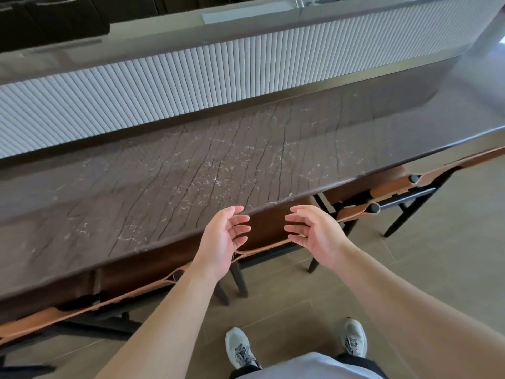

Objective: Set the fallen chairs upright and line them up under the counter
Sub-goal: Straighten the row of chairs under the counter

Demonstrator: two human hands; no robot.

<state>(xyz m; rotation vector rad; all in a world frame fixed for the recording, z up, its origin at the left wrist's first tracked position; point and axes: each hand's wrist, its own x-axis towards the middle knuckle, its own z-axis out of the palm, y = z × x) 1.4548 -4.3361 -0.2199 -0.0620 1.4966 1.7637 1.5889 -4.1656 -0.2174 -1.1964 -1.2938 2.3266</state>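
While both feet (pixel 296 347) stand on the tiled floor (pixel 426 272), left hand (pixel 222 237) and right hand (pixel 314 232) hover palms facing, fingers loosely spread, gripping nothing, just above the middle chair (pixel 269 231). Chairs stand upright, tucked under the dark counter (pixel 191 162); right chair (pixel 388 192) beside it.

dark brown veined counter (pixel 191 165); tan-edged brown chairs (pixel 269 228); grey ribbed panel (pixel 191 86)

A: Non-task items, head view?
B: Ribbed white panel (pixel 218 75) runs along the far side, upright. Tan floor tiles (pixel 437 269) bottom right.
A: Anything else?
B: Two grey sneakers (pixel 240 348) on the tiles, toes forward. Dark cabinets (pixel 54 17) top left, blurred.
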